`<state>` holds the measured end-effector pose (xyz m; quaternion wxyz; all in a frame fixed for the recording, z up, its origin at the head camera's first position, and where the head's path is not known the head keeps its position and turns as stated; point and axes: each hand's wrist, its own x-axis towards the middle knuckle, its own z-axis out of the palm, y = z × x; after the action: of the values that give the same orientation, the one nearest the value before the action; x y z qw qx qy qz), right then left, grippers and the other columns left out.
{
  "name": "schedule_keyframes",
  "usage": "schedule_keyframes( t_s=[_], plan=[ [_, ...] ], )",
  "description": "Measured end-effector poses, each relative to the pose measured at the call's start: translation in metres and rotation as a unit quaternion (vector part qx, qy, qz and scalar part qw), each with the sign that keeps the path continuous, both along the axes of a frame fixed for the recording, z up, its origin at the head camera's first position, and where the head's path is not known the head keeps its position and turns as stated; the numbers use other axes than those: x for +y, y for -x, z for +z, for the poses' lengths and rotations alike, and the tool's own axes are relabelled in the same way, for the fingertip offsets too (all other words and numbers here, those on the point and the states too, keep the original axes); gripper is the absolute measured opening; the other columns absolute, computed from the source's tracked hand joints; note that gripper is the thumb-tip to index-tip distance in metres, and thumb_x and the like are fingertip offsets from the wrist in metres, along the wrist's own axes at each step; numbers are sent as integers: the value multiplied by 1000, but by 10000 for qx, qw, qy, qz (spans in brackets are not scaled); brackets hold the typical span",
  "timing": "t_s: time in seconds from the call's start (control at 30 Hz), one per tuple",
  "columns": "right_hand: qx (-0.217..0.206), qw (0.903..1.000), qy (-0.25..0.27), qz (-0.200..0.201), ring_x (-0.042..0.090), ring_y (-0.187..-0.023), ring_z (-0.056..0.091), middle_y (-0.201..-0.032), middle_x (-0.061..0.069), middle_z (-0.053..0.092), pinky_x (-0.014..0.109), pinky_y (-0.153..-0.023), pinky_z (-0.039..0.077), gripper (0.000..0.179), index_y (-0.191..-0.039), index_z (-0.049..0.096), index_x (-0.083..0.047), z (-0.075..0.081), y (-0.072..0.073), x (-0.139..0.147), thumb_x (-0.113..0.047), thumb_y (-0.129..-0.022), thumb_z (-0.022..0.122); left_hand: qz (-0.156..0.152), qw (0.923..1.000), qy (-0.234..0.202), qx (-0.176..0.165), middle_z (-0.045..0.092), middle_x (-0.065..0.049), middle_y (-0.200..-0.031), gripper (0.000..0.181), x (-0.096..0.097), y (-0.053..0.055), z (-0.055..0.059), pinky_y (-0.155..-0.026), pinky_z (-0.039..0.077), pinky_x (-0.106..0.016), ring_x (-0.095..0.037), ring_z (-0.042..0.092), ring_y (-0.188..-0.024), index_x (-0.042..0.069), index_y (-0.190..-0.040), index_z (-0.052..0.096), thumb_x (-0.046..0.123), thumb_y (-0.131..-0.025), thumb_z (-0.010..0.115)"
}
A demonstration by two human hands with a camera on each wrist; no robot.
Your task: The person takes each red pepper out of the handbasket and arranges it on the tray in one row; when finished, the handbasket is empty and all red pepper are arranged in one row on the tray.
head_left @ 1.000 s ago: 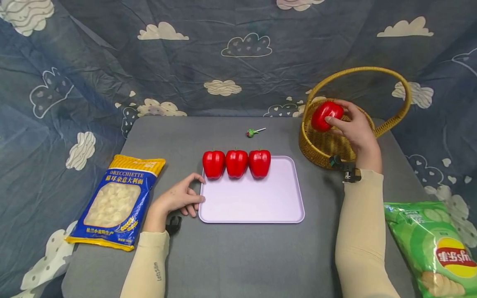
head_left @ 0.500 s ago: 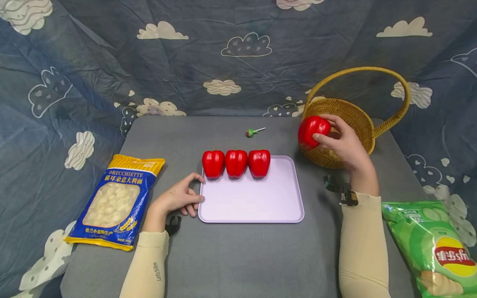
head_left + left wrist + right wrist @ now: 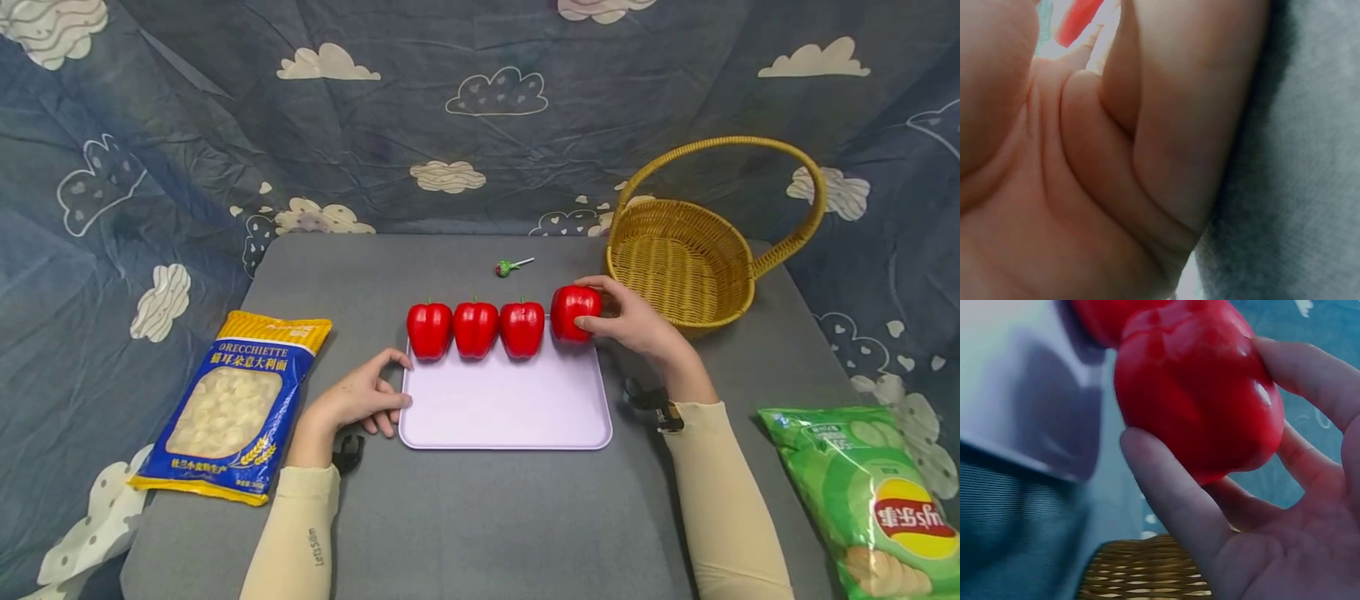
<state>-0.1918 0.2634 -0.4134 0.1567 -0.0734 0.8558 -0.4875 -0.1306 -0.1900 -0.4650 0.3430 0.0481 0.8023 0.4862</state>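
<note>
My right hand (image 3: 633,321) grips a glossy red bell pepper (image 3: 576,313) over the back right corner of the lilac tray (image 3: 506,417). The right wrist view shows thumb and fingers around this pepper (image 3: 1197,394). Three similar red peppers, left (image 3: 430,331), middle (image 3: 476,330) and right (image 3: 522,330), stand in a row along the tray's back edge. Whether the held pepper touches the tray cannot be told. My left hand (image 3: 360,396) rests at the tray's left rim, with thumb and index fingertip touching it. Palm and bent fingers (image 3: 1179,112) fill much of the left wrist view.
A wicker basket (image 3: 678,258) with a tall handle stands at the back right. Behind the tray lies a small green lollipop (image 3: 513,266). A blue and yellow pasta bag (image 3: 232,408) lies on the left, a green chip bag (image 3: 870,500) on the right.
My right hand has carried the red bell pepper from over the basket leftward and toward me to the tray's back right corner. The left hand has stayed at the rim.
</note>
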Motion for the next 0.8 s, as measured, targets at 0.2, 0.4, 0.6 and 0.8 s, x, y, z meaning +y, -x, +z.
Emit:
schedule_keyframes(
  t_s=[0.2,0.4,0.6,0.8],
  plan=[
    [-271,9995,-105,90,42,-134,50,-150,21,48,49,-95,63,70,-155,44,-16,-11,2,-1,-22,-94,80,3,10000,9,-6,74,-8,-80,59,0,0,0,-55,57,-29,-21,73,-59,22,-146,40,25,-99,76],
    [-263,9993,-247,116,42,-138,48,-151,19,49,51,-98,62,71,-153,46,-19,-12,2,0,-24,-93,82,-3,10000,3,4,74,-8,-81,60,1,1,1,-56,58,-30,-21,73,-60,22,-147,39,25,-99,75],
    [-229,9986,-408,259,43,-139,48,-152,20,49,53,-100,60,67,-152,47,-17,-14,0,-4,-19,-94,80,-22,10000,-26,11,74,-8,-81,60,1,0,1,-56,57,-30,-21,73,-60,22,-147,39,25,-99,75],
    [-239,9987,-328,320,45,-140,47,-153,22,48,56,-101,60,68,-151,45,-12,-17,-1,-8,-14,-92,80,-26,10000,-20,9,74,-8,-81,59,0,0,0,-55,57,-29,-20,73,-59,22,-147,40,24,-99,75]
  ],
)
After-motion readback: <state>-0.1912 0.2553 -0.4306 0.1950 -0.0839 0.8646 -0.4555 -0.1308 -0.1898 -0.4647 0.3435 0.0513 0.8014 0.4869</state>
